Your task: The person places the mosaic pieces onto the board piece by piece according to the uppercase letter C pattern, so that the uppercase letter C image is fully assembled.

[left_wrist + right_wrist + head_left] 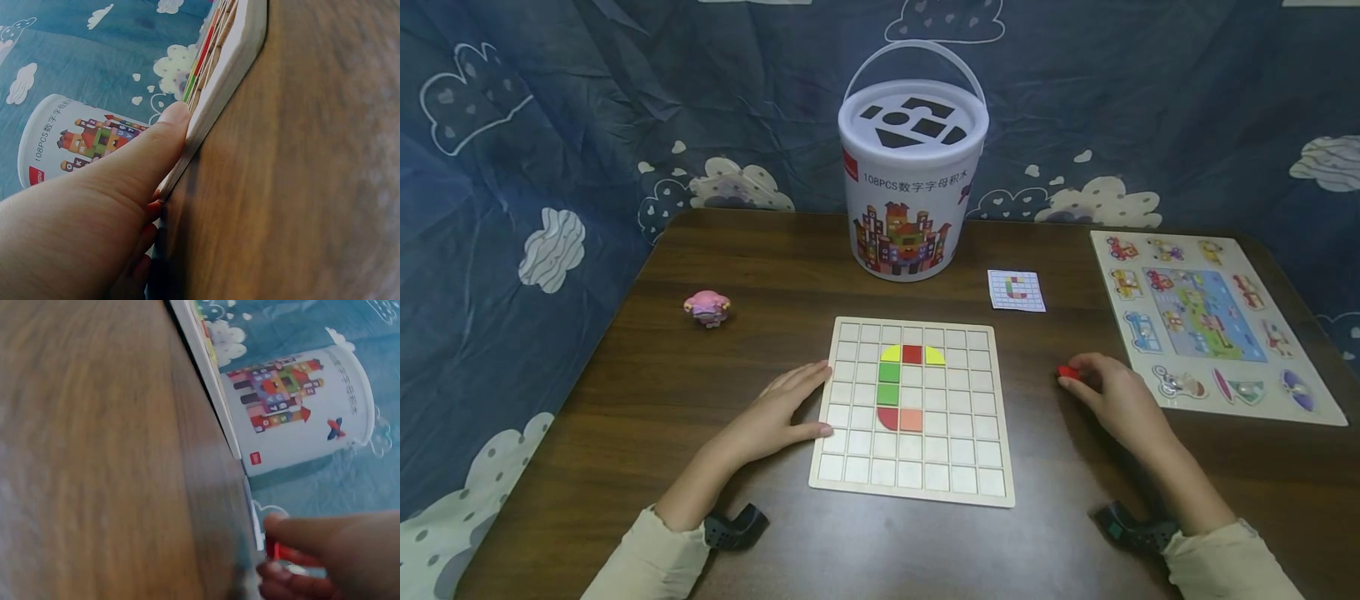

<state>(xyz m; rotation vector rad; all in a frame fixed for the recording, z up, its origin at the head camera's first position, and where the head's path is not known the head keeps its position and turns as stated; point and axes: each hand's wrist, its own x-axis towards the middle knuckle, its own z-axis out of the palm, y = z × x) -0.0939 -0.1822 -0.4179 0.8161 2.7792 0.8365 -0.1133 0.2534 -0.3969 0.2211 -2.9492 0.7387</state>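
A wooden grid board (910, 477) lies mid-table. On it are two yellow quarter-round pieces (935, 357) with a red square (912, 355) between them. Two green squares (888, 394) run down the left, and below come a dark red quarter-round (887, 418) and a salmon square (911, 420). My left hand (771, 415) rests at the board's left edge, thumb (172, 125) and fingers spread and touching it. To the right of the board, my right hand (1112, 393) pinches a small red block (1067, 372) between thumb and fingers; its shape is mostly hidden.
Behind the board stands a white lidded bucket (913, 179) with its handle up. A small card (1017, 292) printed with a coloured grid pattern lies right of it. A picture puzzle board (1108, 250) occupies the right side, and a pink toy figure (707, 307) the left.
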